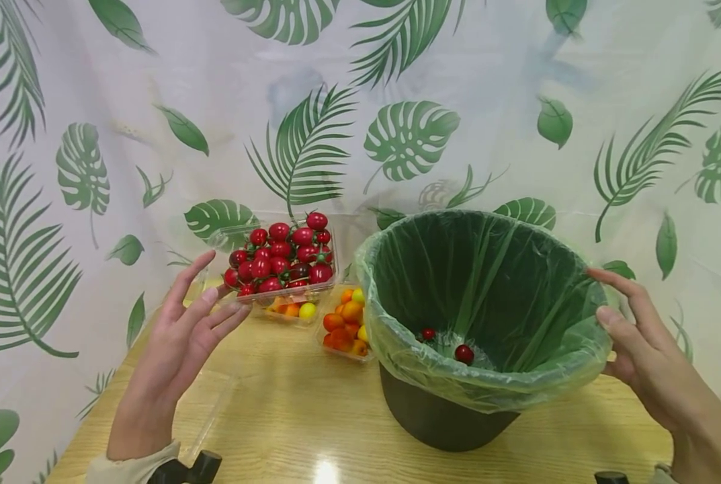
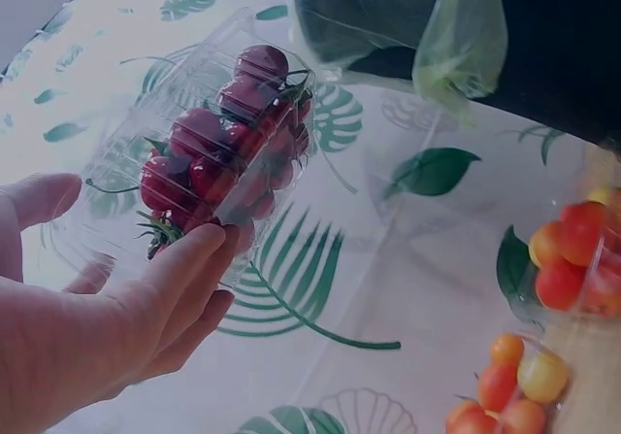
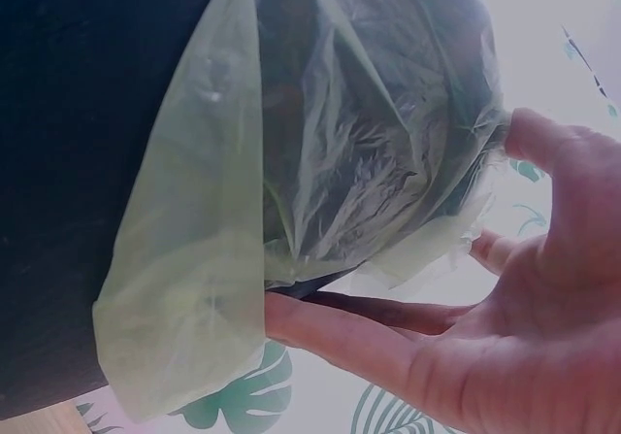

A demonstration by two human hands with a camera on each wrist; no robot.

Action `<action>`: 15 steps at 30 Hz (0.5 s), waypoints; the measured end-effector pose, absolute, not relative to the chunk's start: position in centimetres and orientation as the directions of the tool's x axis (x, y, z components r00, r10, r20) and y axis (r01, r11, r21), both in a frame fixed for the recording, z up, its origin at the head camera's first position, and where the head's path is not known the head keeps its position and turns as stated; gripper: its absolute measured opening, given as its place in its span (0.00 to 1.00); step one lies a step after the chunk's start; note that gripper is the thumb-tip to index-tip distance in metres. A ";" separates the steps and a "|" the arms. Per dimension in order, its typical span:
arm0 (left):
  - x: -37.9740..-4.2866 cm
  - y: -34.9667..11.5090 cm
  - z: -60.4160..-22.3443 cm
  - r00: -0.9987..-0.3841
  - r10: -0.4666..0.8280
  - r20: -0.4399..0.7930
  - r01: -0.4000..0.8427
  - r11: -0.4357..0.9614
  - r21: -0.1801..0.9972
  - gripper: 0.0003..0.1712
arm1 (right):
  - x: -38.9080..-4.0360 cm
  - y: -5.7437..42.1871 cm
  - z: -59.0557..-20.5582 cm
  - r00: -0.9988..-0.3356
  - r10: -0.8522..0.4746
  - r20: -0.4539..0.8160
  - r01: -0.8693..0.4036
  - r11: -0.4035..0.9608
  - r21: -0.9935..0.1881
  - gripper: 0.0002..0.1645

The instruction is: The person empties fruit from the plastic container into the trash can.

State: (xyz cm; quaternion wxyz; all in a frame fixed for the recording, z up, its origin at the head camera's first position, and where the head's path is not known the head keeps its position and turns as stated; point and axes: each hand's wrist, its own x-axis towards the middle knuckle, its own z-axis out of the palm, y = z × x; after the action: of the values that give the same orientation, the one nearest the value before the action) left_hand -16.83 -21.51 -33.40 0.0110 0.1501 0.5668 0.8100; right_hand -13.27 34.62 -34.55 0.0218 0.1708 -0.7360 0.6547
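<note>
My left hand holds the left end of a clear plastic tray, with fingers spread along its sides. Red cherry tomatoes, some with green stems, fill the tray, which tilts in the left wrist view. At the right, my right hand grips the rim of a dark bin, its fingertips on a pale green plastic liner folded over the edge. Two red tomatoes show at the bottom of the lined bin.
Another clear tray of orange and yellow tomatoes stands just left of the bin. A further tray of similar tomatoes is partly hidden by the red ones. Behind the wooden table hangs a leaf-patterned curtain.
</note>
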 end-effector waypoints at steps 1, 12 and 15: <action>-16.9 -21.4 -33.2 -0.955 0.188 0.231 0.153 -0.356 0.922 0.32 | -13.3 34.7 -34.6 -0.940 -0.224 0.258 -0.282 0.083 -0.956 0.34; -17.8 -19.5 -31.2 -0.956 0.192 0.222 0.136 -0.382 0.914 0.33 | -13.5 34.9 -34.5 -0.945 -0.236 0.226 -0.254 0.100 -0.962 0.35; -18.1 -18.8 -30.8 -0.955 0.182 0.234 0.149 -0.389 0.909 0.32 | -13.6 34.9 -34.5 -0.949 -0.233 0.215 -0.245 0.110 -0.963 0.35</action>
State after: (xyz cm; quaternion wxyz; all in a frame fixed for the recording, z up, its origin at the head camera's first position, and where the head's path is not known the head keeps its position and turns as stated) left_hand -18.05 -18.77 -30.77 0.0100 0.1497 0.5525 0.8199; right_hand -13.57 34.92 -34.52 0.0047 0.1604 -0.7451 0.6474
